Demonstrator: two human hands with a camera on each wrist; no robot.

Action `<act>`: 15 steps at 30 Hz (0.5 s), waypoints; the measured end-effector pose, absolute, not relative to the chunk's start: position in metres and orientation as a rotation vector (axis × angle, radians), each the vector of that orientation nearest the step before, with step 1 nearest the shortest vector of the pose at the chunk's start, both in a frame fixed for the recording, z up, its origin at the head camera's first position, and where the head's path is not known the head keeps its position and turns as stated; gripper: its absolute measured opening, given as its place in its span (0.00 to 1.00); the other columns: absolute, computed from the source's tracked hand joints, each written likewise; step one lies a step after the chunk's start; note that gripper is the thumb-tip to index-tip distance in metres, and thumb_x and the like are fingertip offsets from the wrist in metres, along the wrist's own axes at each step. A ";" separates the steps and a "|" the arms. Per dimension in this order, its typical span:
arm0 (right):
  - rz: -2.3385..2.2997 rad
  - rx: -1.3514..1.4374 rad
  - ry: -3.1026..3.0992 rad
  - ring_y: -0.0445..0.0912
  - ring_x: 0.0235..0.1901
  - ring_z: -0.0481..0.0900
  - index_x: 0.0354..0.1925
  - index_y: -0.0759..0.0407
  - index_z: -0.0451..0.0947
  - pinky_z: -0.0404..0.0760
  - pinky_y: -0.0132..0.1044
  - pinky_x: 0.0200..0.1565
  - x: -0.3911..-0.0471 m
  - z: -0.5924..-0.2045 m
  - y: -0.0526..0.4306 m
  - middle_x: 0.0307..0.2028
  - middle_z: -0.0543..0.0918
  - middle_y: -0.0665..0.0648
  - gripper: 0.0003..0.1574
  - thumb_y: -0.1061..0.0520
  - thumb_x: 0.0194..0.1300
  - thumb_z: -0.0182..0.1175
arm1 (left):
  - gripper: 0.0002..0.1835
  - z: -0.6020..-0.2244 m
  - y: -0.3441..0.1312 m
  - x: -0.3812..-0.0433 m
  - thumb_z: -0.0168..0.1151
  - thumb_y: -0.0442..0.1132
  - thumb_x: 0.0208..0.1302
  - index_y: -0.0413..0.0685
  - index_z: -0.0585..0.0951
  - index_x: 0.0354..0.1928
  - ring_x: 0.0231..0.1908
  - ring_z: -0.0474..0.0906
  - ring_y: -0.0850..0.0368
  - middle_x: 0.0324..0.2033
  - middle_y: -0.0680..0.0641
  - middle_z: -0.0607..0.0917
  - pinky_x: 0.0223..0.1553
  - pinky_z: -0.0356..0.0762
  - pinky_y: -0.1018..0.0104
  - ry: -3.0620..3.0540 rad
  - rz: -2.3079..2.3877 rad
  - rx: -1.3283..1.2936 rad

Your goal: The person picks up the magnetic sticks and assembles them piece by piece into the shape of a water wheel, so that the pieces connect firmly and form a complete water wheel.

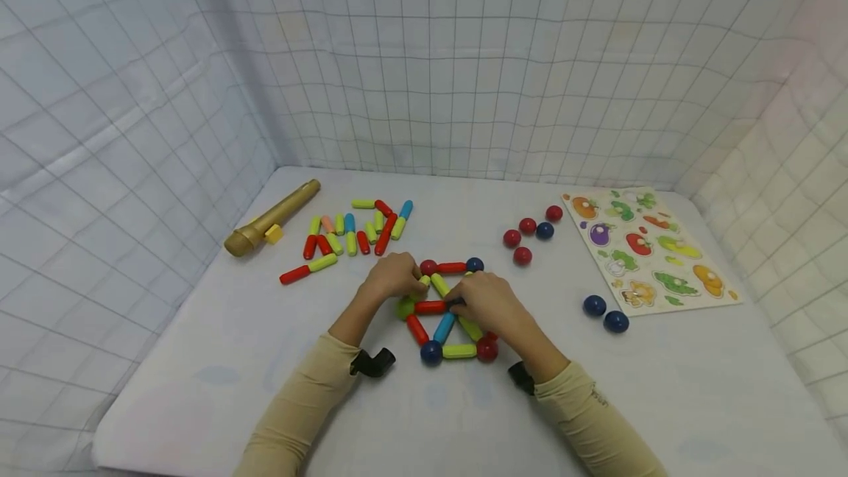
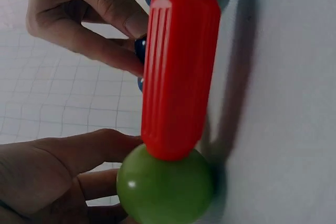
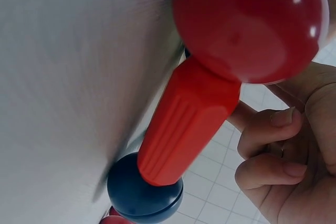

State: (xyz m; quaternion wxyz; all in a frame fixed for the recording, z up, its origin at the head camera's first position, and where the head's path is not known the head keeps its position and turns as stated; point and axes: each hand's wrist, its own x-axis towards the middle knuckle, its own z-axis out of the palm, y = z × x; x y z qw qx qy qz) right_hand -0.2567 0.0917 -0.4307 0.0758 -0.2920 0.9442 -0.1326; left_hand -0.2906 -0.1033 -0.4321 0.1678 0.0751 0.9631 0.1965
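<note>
Gridded white fabric [image 1: 464,57] walls off the far, left and right edges of the bench [image 1: 252,359]. Ball-and-rod frame [image 1: 444,328] sits mid-bench, between the person's hands. Nearest the front edge: near dark blue ball [image 1: 431,352] and red ball [image 1: 486,349], with a yellow-green rod [image 1: 459,351] between.

Right hand [image 1: 486,300]: fingers narrow, thumb and one finger pinching the inner dark blue ball [image 2: 140,49]. Left hand [image 1: 395,276]: fingers bent in at the green ball [image 2: 165,184]; can't tell whether they grip it or the rod behind.

Looks like the step in hand is seating that inner joint. My take: brace the green ball, push the inner ball straight along the axis of the red crossbar [image 1: 430,307], no downward shove. Rods come in from several sides, so a twist would likely pop a neighbour. Check the blue rod [image 1: 444,328] end before letting go. Right palm overhangs the joint, so lift it a bit for sight.

Spare rods [image 1: 351,234] lie toward the far left corner, by a gold tube [image 1: 274,219]; spare balls [image 1: 527,226] sit left of the picture board [image 1: 626,300] along the right edge.
</note>
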 end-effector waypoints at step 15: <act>-0.382 -0.732 2.766 0.42 0.31 0.75 0.52 0.46 0.84 0.76 0.33 0.31 -0.267 -0.421 0.110 0.40 0.86 0.50 0.22 0.49 0.58 0.69 | 0.27 -0.436 -0.109 -0.297 0.61 0.50 0.66 0.51 0.74 0.65 0.43 0.80 0.51 0.51 0.42 0.84 0.42 0.81 0.60 2.764 0.635 0.175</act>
